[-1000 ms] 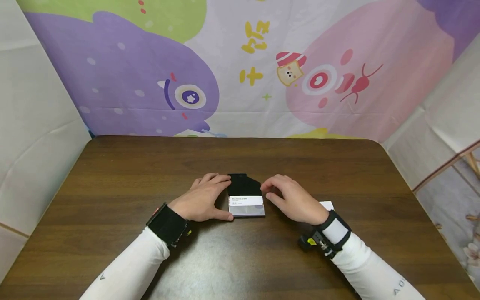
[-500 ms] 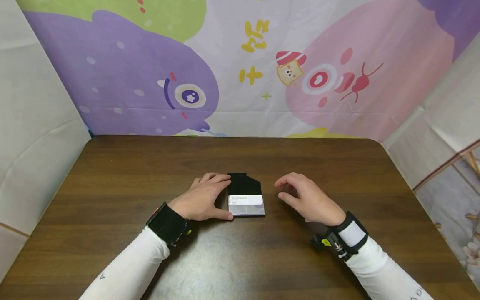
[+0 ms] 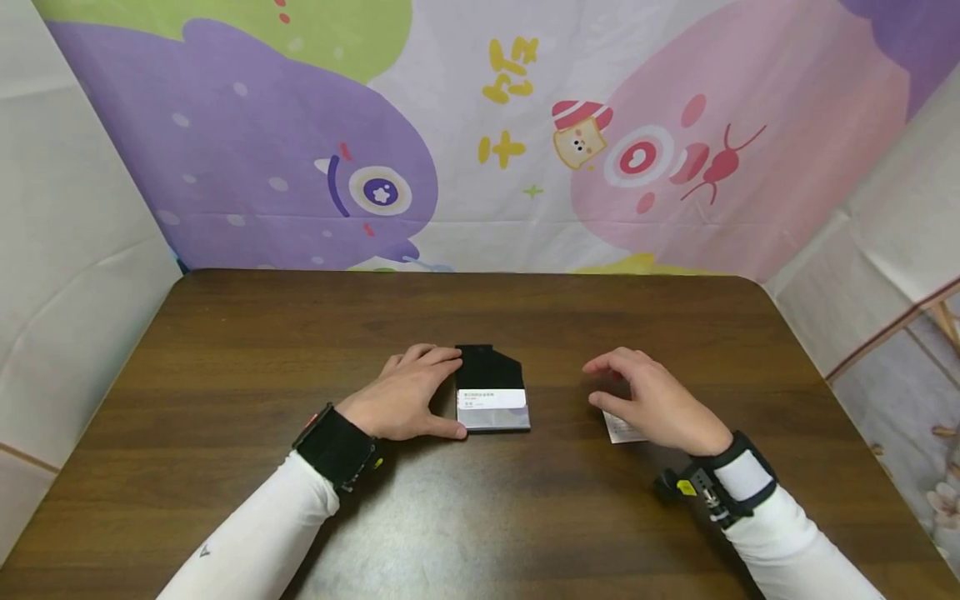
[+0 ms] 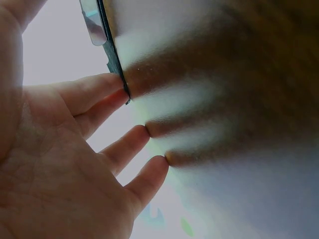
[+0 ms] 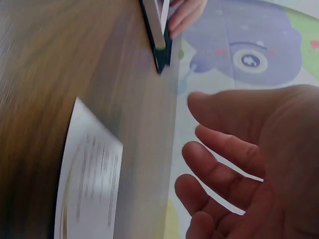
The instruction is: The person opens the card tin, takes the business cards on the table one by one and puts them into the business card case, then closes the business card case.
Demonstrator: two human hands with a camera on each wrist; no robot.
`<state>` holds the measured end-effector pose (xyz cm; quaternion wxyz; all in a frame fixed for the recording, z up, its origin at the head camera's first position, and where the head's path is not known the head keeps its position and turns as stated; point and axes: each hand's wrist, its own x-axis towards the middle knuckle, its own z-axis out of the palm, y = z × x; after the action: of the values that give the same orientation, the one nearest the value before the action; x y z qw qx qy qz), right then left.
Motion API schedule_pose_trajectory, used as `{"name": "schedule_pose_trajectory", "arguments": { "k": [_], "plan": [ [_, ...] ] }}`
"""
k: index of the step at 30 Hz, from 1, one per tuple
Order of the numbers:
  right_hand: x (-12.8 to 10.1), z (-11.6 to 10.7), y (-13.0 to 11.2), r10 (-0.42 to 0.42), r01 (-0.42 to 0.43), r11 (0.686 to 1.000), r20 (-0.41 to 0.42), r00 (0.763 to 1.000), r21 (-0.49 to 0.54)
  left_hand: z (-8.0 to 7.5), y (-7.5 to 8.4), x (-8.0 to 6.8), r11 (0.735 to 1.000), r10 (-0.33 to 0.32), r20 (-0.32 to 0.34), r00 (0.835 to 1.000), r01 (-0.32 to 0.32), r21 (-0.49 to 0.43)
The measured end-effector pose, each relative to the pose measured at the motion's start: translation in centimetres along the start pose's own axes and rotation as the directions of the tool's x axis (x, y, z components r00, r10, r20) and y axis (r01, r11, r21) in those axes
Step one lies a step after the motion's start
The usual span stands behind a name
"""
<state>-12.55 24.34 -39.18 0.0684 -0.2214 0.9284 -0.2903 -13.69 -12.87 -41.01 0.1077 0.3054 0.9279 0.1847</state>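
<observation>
On the table lies a black card holder (image 3: 490,367), its flap spread out away from me and a white printed card (image 3: 491,399) showing in its near part. My left hand (image 3: 401,398) rests at its left side, index finger by the far corner and thumb by the near corner. In the left wrist view the fingers are spread and fairly straight, their tips on the table. My right hand (image 3: 660,406) hovers to the right of the holder, fingers loosely bent and nothing between them. Beneath it a white business card (image 5: 92,174) with printed lines lies on the table, partly hidden in the head view.
The brown wooden table (image 3: 300,325) ends at a cartoon-printed cloth backdrop (image 3: 487,192). White cloth panels (image 3: 82,250) stand on both sides. A wrist camera strap (image 3: 336,447) sits on each sleeve.
My right hand has moved from the card holder's right edge further right, over the loose business card. My left hand and the holder have stayed in place.
</observation>
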Motion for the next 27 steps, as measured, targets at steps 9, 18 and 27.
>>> {"name": "schedule_pose_trajectory", "arguments": {
  "k": [9, 18, 27],
  "plan": [
    [-1.6, -2.0, 1.8, 0.028, -0.025, 0.997, 0.04, 0.999, -0.074, 0.0, 0.0, 0.1, 1.0, -0.006, 0.005, 1.0, 0.006, 0.002],
    [-2.5, -2.7, 3.2, 0.055, -0.043, 0.989, 0.085, 0.995, -0.144, 0.1, 0.0, 0.1, 1.0, -0.006, -0.002, 1.0, 0.006, 0.005],
    [-3.4, -3.1, 4.8, 0.115, -0.086, 0.973, 0.125, 0.985, -0.214, 0.1, 0.0, 0.1, 1.0, -0.002, -0.005, 1.0, 0.002, 0.0]
  ]
}}
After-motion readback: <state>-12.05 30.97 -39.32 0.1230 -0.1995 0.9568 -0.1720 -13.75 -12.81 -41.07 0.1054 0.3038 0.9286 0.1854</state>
